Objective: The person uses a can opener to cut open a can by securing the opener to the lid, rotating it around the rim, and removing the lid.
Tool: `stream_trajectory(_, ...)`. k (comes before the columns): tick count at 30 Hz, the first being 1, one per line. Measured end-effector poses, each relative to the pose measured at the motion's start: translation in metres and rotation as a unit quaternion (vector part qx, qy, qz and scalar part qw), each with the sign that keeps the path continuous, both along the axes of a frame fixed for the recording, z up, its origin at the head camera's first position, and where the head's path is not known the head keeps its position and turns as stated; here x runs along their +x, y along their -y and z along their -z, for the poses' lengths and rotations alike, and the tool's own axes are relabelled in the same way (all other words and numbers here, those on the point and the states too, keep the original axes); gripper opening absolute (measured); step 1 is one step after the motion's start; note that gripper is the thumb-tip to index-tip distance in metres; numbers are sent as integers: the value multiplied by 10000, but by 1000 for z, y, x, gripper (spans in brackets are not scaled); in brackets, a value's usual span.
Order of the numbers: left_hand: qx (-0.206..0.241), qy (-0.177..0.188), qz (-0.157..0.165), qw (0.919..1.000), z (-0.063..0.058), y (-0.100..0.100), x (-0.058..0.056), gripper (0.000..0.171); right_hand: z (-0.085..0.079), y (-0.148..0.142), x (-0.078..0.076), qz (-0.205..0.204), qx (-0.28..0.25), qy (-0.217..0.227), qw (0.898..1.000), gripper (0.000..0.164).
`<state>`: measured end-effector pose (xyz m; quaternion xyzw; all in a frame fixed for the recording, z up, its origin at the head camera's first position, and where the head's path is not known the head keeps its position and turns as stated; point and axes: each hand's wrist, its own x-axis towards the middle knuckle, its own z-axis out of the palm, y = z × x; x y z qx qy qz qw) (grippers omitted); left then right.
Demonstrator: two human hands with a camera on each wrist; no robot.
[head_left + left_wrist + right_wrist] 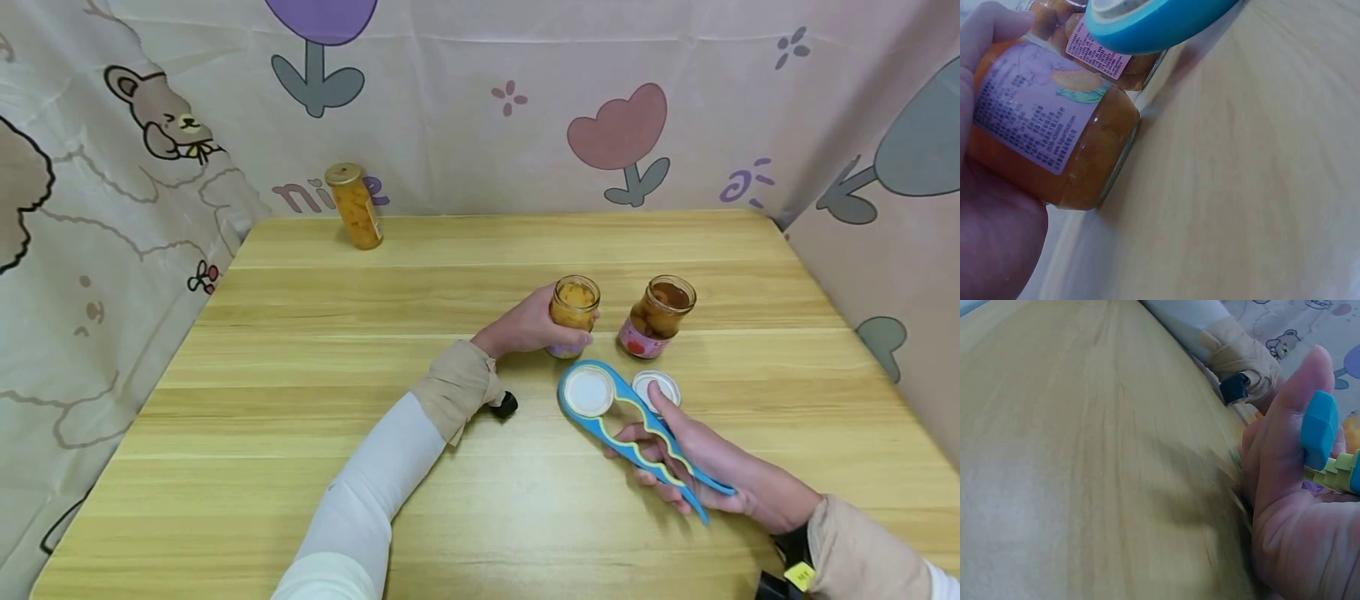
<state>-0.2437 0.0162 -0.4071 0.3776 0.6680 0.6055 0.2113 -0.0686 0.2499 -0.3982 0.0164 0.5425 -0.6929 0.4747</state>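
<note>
My left hand [525, 323] grips an open glass jar [573, 312] of orange fruit, thumb in front. Its pinkish-purple label with printed text faces the left wrist view. A blue jar opener [628, 392] with wavy yellow-green inner edges lies in my right hand [705, 450], fingers curled under the handles and thumb over the top. In the opener's round end sits a white lid [588, 392], underside up. That end is just in front of the gripped jar. In the right wrist view, a blue handle end [1319, 428] shows by the fingers.
Right of the gripped jar stands another open jar [658, 312], with brown fruit and a pink label. A second white lid [662, 383] lies on the table, partly behind my right thumb. One capped jar [358, 208] of orange fruit stands at the back left, near the printed cloth [465, 125].
</note>
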Motion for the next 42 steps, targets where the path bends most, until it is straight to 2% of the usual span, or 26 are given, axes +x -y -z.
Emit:
stream_trajectory(2,-15,10,-5,10000,-1,0,0,50,-1,0,0,-27,101,-51,9999,78)
stream_trajectory(4,0,20,3,10000,-1,-1,0,49,-1,1,-1,-58,105,-42,9999,63)
stream_trajectory(8,2,19,1,10000,-1,-1,-1,49,0,3,-2,-318,-188,-87,9993,48)
stream_trajectory(16,-12,-87,-59,9999,1,0,-1,51,3,7,-4,-691,-832,165,9940,53)
stream_trajectory(21,-14,-70,-68,10000,1,0,-1,51,4,6,-3,-691,-813,134,9942,52)
stream_trajectory(28,-154,-117,-146,9997,0,0,0,52,4,9,-3,-557,-475,120,9972,49)
stream_trajectory(37,-87,-102,-88,9999,0,0,0,50,4,10,-4,-686,-758,196,9946,48)
stream_trajectory(42,-40,-59,-56,10000,0,-2,0,50,2,9,-4,-727,-874,-49,9935,48)
